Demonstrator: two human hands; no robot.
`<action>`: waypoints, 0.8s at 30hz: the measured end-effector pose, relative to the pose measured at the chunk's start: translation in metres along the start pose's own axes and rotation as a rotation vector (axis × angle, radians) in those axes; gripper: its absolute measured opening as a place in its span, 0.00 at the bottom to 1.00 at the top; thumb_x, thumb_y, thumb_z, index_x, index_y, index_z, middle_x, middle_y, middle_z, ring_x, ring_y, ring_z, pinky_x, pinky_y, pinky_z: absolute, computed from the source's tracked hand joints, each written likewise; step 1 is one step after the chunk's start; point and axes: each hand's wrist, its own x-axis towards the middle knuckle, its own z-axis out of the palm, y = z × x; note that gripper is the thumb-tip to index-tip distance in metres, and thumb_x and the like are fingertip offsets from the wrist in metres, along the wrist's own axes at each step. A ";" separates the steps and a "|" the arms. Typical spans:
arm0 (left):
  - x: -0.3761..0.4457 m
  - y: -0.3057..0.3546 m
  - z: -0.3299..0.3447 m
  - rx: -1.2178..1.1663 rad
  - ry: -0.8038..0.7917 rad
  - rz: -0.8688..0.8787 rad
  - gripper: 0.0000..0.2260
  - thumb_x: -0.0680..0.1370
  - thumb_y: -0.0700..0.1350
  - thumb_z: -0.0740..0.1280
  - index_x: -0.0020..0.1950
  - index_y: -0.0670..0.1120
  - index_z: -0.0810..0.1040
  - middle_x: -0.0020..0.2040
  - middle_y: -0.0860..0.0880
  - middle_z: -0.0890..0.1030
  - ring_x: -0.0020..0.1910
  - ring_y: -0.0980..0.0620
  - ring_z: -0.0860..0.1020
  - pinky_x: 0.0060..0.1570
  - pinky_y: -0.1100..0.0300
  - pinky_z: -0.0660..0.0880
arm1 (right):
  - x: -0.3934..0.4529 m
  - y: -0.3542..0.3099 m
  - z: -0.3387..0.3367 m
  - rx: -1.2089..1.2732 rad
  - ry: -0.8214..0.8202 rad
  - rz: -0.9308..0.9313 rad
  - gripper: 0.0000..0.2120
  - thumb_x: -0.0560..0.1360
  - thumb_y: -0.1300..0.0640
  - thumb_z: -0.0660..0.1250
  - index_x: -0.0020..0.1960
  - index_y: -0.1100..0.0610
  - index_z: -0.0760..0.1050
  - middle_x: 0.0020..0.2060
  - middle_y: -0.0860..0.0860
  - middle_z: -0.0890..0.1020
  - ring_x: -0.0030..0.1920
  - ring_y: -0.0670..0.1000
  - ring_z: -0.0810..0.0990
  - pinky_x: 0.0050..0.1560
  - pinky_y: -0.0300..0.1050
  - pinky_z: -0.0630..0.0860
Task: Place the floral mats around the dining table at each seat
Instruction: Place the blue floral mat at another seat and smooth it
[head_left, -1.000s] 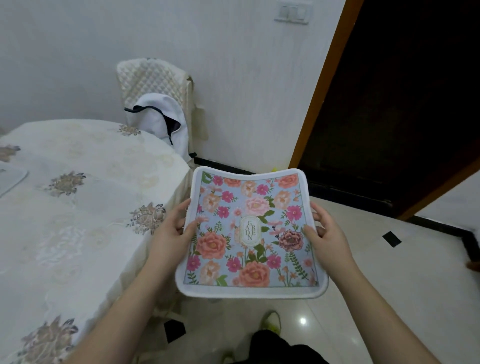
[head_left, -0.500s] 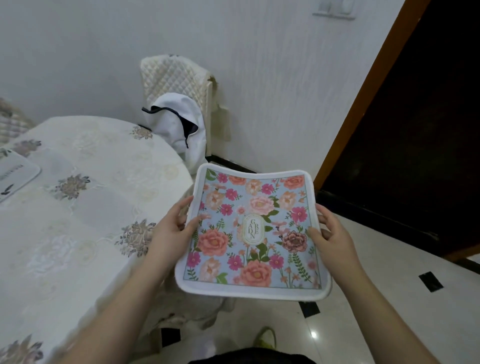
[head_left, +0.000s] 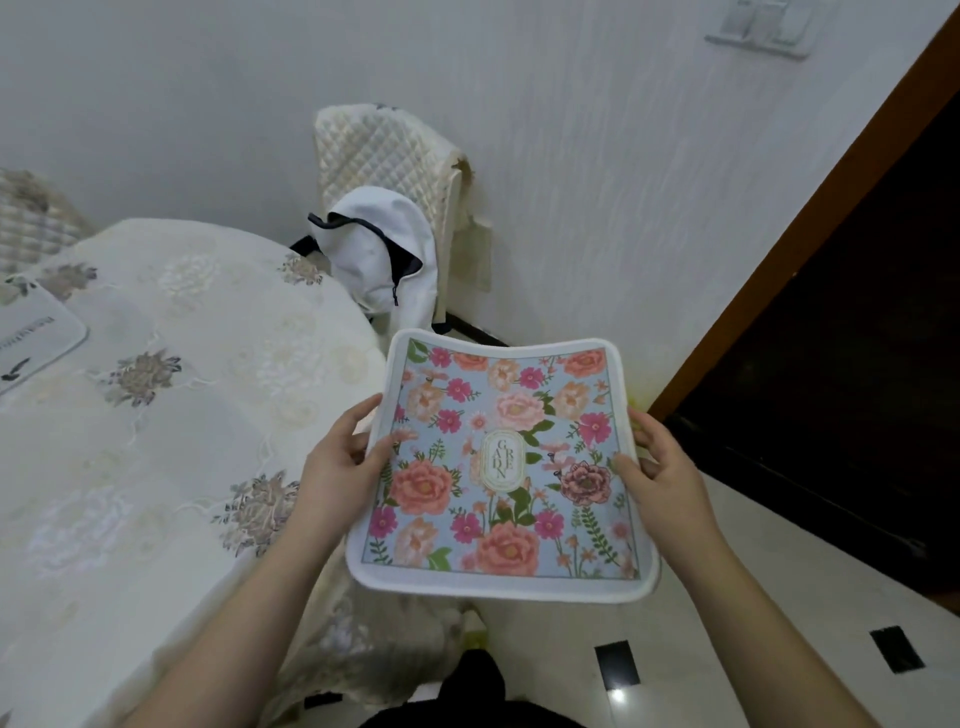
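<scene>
Floral mat (head_left: 501, 467) – label reads "GARDEN", left hand (head_left: 340, 462) & right hand (head_left: 657, 467) gripping its edges

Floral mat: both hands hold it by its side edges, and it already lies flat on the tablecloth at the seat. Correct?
Not quite. The head view shows the floral mat held by the left hand and right hand at its side edges, but in the air beside the table, over the floor, not on the tablecloth.

Floral mat (head_left: 501, 467) sits center-right of frame, held in the air face up: pale blue with pink and coral blooms, white border, a "GARDEN" label at its middle. It sags slightly, just right of the dining table (head_left: 156, 441).
</scene>
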 end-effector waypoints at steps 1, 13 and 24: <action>0.009 0.000 0.000 -0.026 0.001 -0.012 0.21 0.79 0.54 0.69 0.70 0.63 0.69 0.44 0.55 0.86 0.38 0.55 0.85 0.39 0.50 0.82 | 0.010 -0.002 0.004 0.000 -0.008 0.005 0.21 0.80 0.61 0.64 0.67 0.40 0.68 0.54 0.38 0.78 0.44 0.37 0.82 0.33 0.35 0.79; 0.101 0.014 -0.019 -0.019 0.063 0.018 0.20 0.79 0.52 0.68 0.70 0.63 0.70 0.41 0.55 0.86 0.37 0.58 0.84 0.38 0.58 0.79 | 0.097 -0.042 0.038 -0.001 -0.051 -0.010 0.21 0.79 0.62 0.65 0.65 0.41 0.70 0.52 0.39 0.79 0.47 0.39 0.83 0.36 0.39 0.81; 0.159 0.016 -0.019 -0.027 0.183 -0.087 0.21 0.79 0.54 0.68 0.71 0.62 0.69 0.41 0.55 0.86 0.36 0.57 0.85 0.38 0.56 0.80 | 0.197 -0.062 0.065 -0.028 -0.190 -0.017 0.22 0.80 0.61 0.64 0.67 0.39 0.68 0.53 0.38 0.79 0.48 0.41 0.83 0.36 0.39 0.81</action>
